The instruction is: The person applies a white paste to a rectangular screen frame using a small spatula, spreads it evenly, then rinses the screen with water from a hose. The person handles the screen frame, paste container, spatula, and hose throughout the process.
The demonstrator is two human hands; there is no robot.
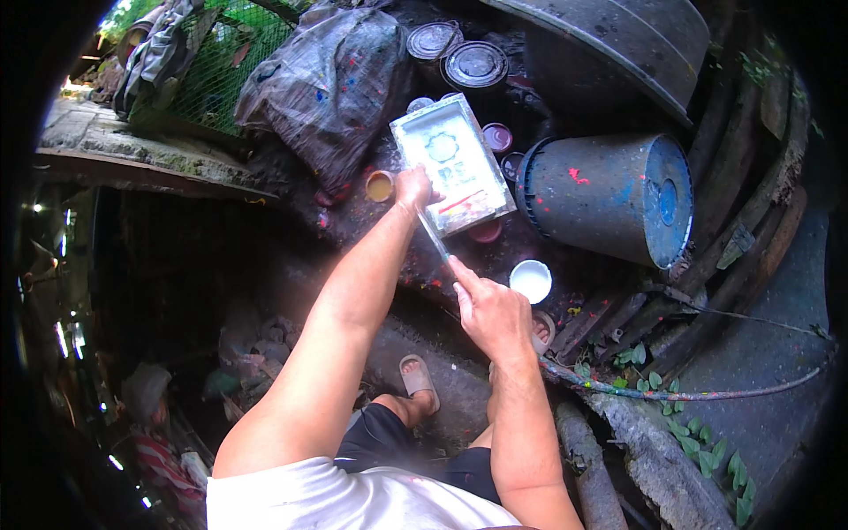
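A screen-printing frame [433, 132] lies tilted ahead of me, with a pale flower-like design on its mesh and a red streak near its near end. My left hand [413, 187] is closed on the frame's left near edge. In my right hand [496, 314], closer to me, is a thin, pale stick-like tool [435, 237]. Its far end reaches the frame's near left corner, close to the left hand; its exact kind is unclear. Left of that hand stands a cup of yellowish paint [380, 185]. A cup of white paint [531, 282] sits just beyond my right hand.
A paint-splashed bucket [592, 199] lies on its side at right. Lidded cans [475, 64] and a grey sheet-covered heap [327, 88] stand behind. A large dark tub [609, 44] fills the far right. A hose [671, 394] and logs [760, 203] lie at right.
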